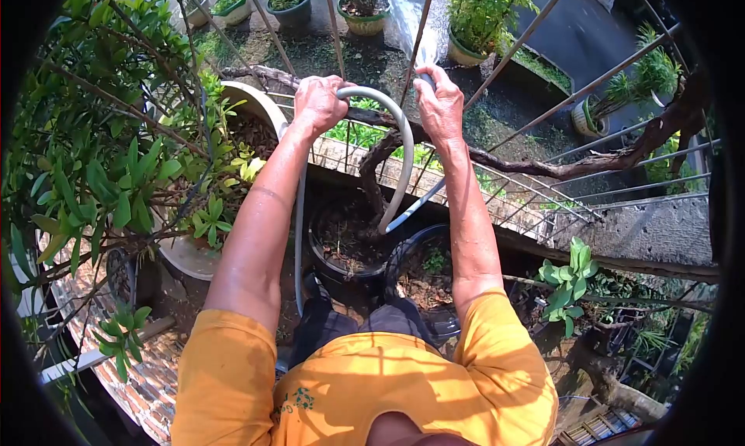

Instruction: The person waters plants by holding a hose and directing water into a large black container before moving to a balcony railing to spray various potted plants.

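A grey garden hose (407,147) loops between my two hands and hangs down in front of me. My left hand (320,105) is closed around it, left of the loop. Farther right, my right hand (440,106) grips the hose near its outlet. From there a spray of water (413,23) shoots forward, past the railing bars. A dark, twisted branch (380,119) crosses just below both hands. Under the loop stands a black plant pot (322,248) filled with soil.
Metal railing bars (518,46) slant in front of me. Beyond them are several potted plants, including a leafy one (485,15). Dense foliage (101,136) crowds the left, beside a large pale planter (256,97). A concrete ledge (644,229) lies at right.
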A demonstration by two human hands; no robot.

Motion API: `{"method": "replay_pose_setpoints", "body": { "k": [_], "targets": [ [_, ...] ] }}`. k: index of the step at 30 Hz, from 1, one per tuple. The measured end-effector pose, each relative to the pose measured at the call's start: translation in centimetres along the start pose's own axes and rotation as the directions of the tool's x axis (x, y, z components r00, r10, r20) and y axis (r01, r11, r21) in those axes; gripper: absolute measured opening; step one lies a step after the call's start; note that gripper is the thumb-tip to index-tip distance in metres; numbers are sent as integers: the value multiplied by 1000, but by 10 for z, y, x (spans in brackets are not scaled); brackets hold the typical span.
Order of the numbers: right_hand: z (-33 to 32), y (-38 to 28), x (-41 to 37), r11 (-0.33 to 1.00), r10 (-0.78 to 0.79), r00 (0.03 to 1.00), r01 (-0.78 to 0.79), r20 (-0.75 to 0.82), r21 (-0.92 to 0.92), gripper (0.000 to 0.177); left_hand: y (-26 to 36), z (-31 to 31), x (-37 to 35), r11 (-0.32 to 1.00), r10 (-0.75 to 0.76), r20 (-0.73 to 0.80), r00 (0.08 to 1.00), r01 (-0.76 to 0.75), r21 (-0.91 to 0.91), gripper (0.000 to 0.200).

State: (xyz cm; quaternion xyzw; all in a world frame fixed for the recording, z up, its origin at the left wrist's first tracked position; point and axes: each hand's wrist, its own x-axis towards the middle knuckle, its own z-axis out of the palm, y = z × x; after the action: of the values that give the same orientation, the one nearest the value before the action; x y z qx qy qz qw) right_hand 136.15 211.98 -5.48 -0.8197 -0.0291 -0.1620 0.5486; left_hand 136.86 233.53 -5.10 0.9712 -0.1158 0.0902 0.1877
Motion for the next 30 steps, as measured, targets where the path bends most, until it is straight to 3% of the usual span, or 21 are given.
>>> {"method": "replay_pose_setpoints", "body": {
  "k": [2, 3, 7, 10, 13, 16, 17, 20, 21, 24, 25, 30],
  "targets": [
    [5, -1, 3, 1000, 29, 999, -29, 39, -1, 17, -3, 3, 1, 1000, -13, 9, 1000, 13, -16, 22],
    [11, 7, 7, 998, -65, 998, 65, -18, 20, 14, -5, 6, 2, 1000, -15, 7, 1000, 16, -12, 23],
    [21, 32, 29, 998, 26, 993, -19, -117, 61, 9, -10, 12, 6, 1000, -19, 21, 1000, 20, -22, 26],
    [29, 34, 33, 999, -38, 990, 36, -134, -21, 13, -9, 11, 3, 999, -13, 16, 1000, 14, -29, 23],
    [29, 32, 31, 995, 37, 999, -37, 4, 93, 17, -8, 9, 4, 1000, -19, 35, 999, 20, -21, 21],
    [25, 43, 38, 946, 110, 992, -86, -59, 313, 16, -9, 11, 3, 1000, 5, 9, 1000, -5, -13, 22],
    [19, 41, 37, 919, 195, 981, -180, -7, 351, 16, -10, 11, 3, 999, 35, -11, 999, -35, -1, 21],
    [23, 51, 26, 908, 266, 962, -273, 67, 318, 17, -11, 10, 2, 992, 122, -76, 990, -119, 37, 18],
    [24, 51, 25, 900, 215, 976, -215, 44, 380, 17, -11, 10, 2, 998, 59, -44, 997, -58, 20, 16],
    [17, 50, 24, 847, 298, 952, -299, 73, 440, 16, -8, 8, 2, 1000, 20, -30, 999, -19, 24, 15],
    [17, 51, 24, 801, 332, 941, -320, 70, 506, 15, -13, 13, 3, 997, 75, -57, 996, -73, 37, 16],
    [17, 51, 25, 847, 297, 954, -278, 30, 453, 15, -12, 13, 4, 1000, 15, -13, 1000, -15, 3, 16]
  ]
}}
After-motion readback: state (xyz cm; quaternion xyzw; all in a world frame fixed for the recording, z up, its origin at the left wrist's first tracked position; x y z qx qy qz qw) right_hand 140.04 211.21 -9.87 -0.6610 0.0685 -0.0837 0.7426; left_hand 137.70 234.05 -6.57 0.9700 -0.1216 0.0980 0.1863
